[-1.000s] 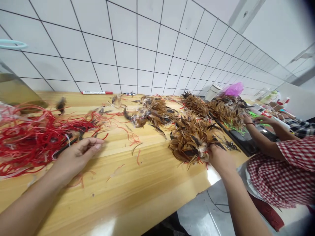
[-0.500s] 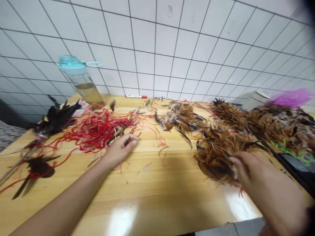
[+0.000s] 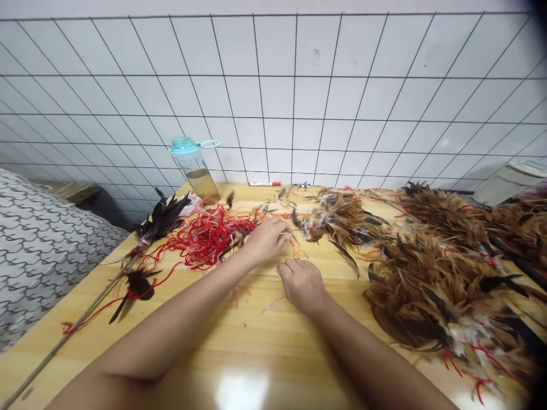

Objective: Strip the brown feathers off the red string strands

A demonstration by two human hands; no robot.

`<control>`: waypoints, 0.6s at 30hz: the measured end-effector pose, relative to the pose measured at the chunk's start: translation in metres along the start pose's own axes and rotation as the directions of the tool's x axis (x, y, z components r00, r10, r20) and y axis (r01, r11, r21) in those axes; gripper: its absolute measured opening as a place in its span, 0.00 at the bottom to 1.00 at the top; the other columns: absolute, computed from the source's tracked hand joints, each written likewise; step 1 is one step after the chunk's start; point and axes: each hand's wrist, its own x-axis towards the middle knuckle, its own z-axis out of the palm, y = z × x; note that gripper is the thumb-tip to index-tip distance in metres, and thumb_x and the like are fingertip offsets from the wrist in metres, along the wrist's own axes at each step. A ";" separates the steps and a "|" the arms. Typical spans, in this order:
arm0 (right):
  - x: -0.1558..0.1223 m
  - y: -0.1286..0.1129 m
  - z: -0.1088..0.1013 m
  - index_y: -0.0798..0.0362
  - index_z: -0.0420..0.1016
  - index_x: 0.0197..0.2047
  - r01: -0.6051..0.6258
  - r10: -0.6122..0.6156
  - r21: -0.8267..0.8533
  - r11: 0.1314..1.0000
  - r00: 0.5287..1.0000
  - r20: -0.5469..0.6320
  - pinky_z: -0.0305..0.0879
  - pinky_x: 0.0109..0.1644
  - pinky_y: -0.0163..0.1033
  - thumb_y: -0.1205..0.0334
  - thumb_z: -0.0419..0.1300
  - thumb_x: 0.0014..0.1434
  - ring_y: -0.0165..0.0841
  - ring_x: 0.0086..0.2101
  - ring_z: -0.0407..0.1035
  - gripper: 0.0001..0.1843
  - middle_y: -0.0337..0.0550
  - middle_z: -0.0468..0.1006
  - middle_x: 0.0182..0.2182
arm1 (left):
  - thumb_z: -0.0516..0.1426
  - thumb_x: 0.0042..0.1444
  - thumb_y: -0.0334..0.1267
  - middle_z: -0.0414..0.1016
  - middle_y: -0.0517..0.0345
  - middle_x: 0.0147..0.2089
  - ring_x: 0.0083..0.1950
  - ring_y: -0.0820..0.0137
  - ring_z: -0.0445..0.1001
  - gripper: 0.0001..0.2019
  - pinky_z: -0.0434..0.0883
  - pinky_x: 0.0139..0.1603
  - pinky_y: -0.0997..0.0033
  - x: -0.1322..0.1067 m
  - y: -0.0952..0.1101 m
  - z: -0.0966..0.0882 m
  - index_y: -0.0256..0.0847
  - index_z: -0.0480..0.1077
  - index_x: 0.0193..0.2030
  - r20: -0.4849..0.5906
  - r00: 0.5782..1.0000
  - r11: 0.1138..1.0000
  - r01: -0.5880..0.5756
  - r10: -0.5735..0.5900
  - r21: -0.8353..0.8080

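My left hand (image 3: 269, 238) is over the middle of the table, just right of a tangled heap of red string (image 3: 209, 236). Its fingers are curled together, and whatever they may pinch is too small to make out. Close in front of it, my right hand (image 3: 302, 285) is closed, knuckles up, its fingertips turned toward the left hand and partly hidden. Loose red threads (image 3: 297, 247) lie beside both hands. A large pile of brown feathers (image 3: 410, 296), tied in bunches with red string, spreads to the right. A smaller brown feather bunch (image 3: 342, 216) rests beyond the right hand.
A stick with black feathers (image 3: 160, 222) tied on it lies along the left, near a loose black feather tuft (image 3: 140, 285). A bottle with a turquoise lid (image 3: 199, 173), a red-and-white marker (image 3: 265, 184) and a pale container (image 3: 508, 182) stand or lie by the tiled wall.
My right hand has left the brown feather bunch and come to the table's middle beside my left hand. The bunch lies on the right. The view has turned, shifting things rightward.
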 end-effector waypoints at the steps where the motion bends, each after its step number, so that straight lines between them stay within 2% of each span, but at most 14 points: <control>1: -0.002 0.001 0.004 0.52 0.72 0.37 0.004 -0.004 0.002 1.000 1.000 -0.008 0.53 0.37 0.37 0.68 0.47 0.64 0.33 0.34 0.66 0.12 0.43 0.75 0.32 | 0.52 0.59 0.36 0.71 0.51 0.42 0.43 0.66 0.70 0.08 0.67 0.47 0.65 0.009 -0.001 0.009 0.40 0.72 0.41 -0.002 1.000 0.999 0.012 -0.012 0.049; 5: -0.001 0.016 0.002 0.53 0.73 0.37 -0.169 0.168 0.014 0.985 0.984 0.052 0.56 0.38 0.37 0.67 0.47 0.64 0.34 0.35 0.68 0.13 0.46 0.76 0.33 | 0.54 0.56 0.33 0.70 0.49 0.44 0.47 0.63 0.69 0.09 0.66 0.48 0.64 0.033 -0.010 0.050 0.39 0.71 0.43 0.004 0.997 0.987 0.070 -0.071 0.142; 8: 0.004 0.029 -0.002 0.54 0.72 0.41 -0.303 0.301 0.002 0.953 0.946 0.120 0.58 0.38 0.38 0.65 0.46 0.65 0.35 0.37 0.70 0.13 0.48 0.77 0.36 | 0.53 0.57 0.33 0.70 0.50 0.42 0.45 0.63 0.68 0.07 0.66 0.45 0.64 0.039 -0.017 0.067 0.40 0.71 0.40 -0.010 0.998 0.994 0.066 -0.065 0.092; 10: 0.008 0.033 -0.003 0.53 0.72 0.43 -0.339 0.333 0.006 0.941 0.928 0.167 0.59 0.39 0.38 0.65 0.45 0.65 0.36 0.38 0.70 0.14 0.49 0.77 0.37 | 0.52 0.57 0.31 0.70 0.51 0.39 0.42 0.65 0.68 0.07 0.66 0.43 0.66 0.040 -0.022 0.065 0.39 0.71 0.36 -0.019 0.999 0.999 0.048 -0.048 0.017; 12: 0.010 0.034 -0.003 0.53 0.71 0.44 -0.353 0.340 0.028 0.935 0.919 0.201 0.61 0.40 0.39 0.65 0.46 0.65 0.37 0.39 0.71 0.13 0.50 0.78 0.39 | 0.51 0.57 0.31 0.70 0.53 0.36 0.40 0.67 0.68 0.06 0.65 0.42 0.67 0.039 -0.028 0.052 0.39 0.70 0.33 -0.055 0.997 0.997 0.051 -0.054 -0.057; 16: 0.011 0.035 -0.002 0.52 0.71 0.41 -0.386 0.360 0.100 0.917 0.910 0.206 0.61 0.40 0.38 0.64 0.46 0.65 0.36 0.39 0.72 0.12 0.47 0.79 0.38 | 0.52 0.57 0.36 0.68 0.57 0.33 0.36 0.70 0.67 0.06 0.65 0.39 0.70 0.039 -0.041 0.020 0.39 0.68 0.32 -0.241 0.953 0.975 0.145 -0.183 -0.166; 18: 0.010 0.036 -0.002 0.52 0.71 0.40 -0.397 0.368 0.131 0.908 0.908 0.200 0.61 0.40 0.37 0.64 0.46 0.65 0.36 0.39 0.72 0.12 0.47 0.79 0.37 | 0.53 0.56 0.37 0.67 0.58 0.33 0.34 0.71 0.66 0.06 0.65 0.37 0.71 0.039 -0.047 0.012 0.38 0.68 0.31 -0.229 0.952 0.968 0.160 -0.204 -0.195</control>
